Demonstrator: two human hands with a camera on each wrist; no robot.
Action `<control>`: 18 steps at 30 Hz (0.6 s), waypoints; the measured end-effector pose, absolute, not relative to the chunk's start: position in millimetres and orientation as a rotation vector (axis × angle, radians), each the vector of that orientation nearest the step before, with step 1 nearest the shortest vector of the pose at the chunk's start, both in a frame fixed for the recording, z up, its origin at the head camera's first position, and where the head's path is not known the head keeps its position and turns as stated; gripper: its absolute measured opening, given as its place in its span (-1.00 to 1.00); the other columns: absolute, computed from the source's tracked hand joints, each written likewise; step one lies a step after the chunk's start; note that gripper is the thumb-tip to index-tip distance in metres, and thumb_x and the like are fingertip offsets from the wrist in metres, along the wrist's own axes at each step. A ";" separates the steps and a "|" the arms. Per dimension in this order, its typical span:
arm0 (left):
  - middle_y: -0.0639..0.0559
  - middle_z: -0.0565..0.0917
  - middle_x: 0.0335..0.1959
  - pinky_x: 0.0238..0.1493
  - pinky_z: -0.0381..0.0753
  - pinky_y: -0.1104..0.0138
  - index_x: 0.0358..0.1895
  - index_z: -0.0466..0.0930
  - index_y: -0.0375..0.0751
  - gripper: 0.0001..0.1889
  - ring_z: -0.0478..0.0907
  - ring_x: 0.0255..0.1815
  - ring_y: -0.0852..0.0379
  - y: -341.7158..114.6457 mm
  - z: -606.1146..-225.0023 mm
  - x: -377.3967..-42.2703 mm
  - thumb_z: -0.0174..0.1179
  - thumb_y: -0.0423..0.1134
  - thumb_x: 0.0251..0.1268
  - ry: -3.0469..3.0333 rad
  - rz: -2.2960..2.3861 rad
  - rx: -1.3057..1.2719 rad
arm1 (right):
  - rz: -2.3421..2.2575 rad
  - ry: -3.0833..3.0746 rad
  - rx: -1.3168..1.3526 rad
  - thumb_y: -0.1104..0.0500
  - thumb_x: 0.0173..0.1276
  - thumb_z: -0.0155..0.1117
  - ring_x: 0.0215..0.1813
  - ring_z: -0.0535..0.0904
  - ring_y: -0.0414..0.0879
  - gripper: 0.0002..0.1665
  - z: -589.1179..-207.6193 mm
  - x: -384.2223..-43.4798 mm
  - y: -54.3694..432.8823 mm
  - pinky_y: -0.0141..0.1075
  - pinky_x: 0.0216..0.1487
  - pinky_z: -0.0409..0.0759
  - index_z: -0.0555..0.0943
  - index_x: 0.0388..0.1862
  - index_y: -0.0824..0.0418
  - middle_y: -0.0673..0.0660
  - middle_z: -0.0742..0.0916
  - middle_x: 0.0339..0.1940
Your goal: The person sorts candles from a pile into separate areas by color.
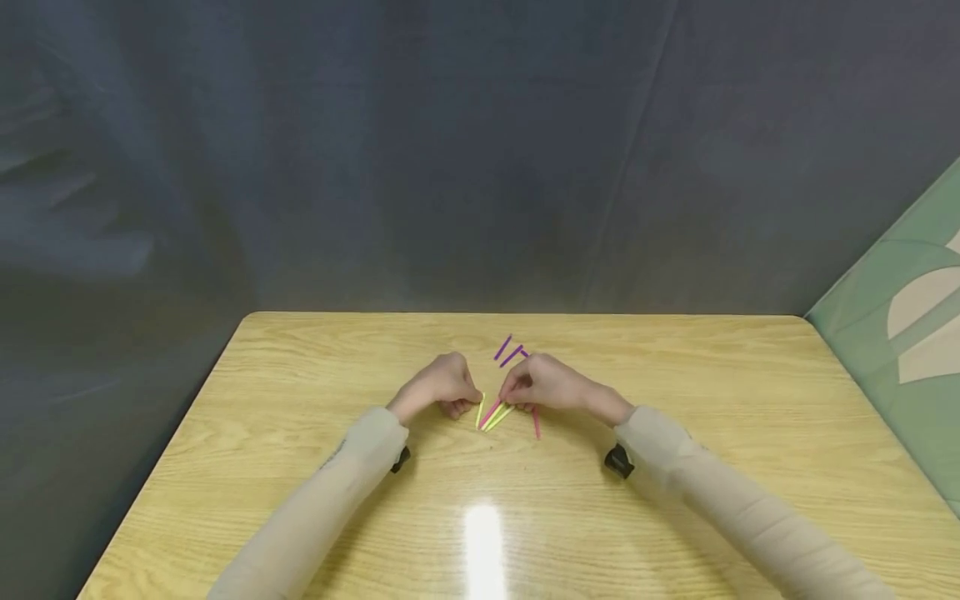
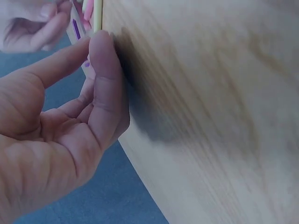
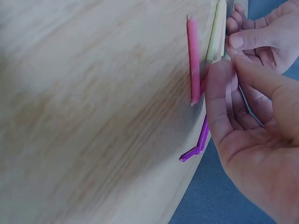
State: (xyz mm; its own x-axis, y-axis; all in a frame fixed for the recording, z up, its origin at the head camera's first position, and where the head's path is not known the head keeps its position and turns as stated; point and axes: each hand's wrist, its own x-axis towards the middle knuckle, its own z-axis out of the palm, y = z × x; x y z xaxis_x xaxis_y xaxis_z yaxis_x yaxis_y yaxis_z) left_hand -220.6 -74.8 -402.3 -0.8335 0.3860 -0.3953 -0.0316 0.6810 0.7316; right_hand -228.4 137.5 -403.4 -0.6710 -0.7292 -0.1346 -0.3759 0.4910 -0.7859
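Thin coloured sticks lie on the wooden table. My left hand (image 1: 450,387) pinches the far end of a yellow stick (image 1: 480,412) between thumb and index finger; in the left wrist view that stick (image 2: 97,16) rises from the fingertips. Opposite it, my right hand (image 1: 551,383) pinches the upper end of a pink stick (image 1: 490,414), whose near end slants toward the yellow one's foot. Beside the pink stick lie yellow sticks (image 1: 499,418), partly hidden by the right fingers. Another pink stick (image 3: 193,60) lies by the right hand.
Purple sticks (image 1: 503,347) lie beyond the hands, some joined at an angle (image 3: 200,144) in the right wrist view. The wooden table (image 1: 300,358) ends at a dark curtain (image 1: 480,167). A green patterned panel (image 1: 900,308) stands at the right.
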 end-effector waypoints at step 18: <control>-0.08 0.59 -0.72 -0.60 0.63 0.33 -0.63 0.62 -0.37 -0.76 0.50 -0.78 0.16 -67.5 -404.2 -212.0 0.34 -0.37 0.18 2.385 1.005 0.221 | -0.825 2.416 -1.085 0.40 0.18 0.39 -0.44 0.48 -0.33 -0.93 -403.2 -226.9 129.3 -0.46 -0.36 0.53 0.71 -0.40 0.27 -0.01 0.72 -0.44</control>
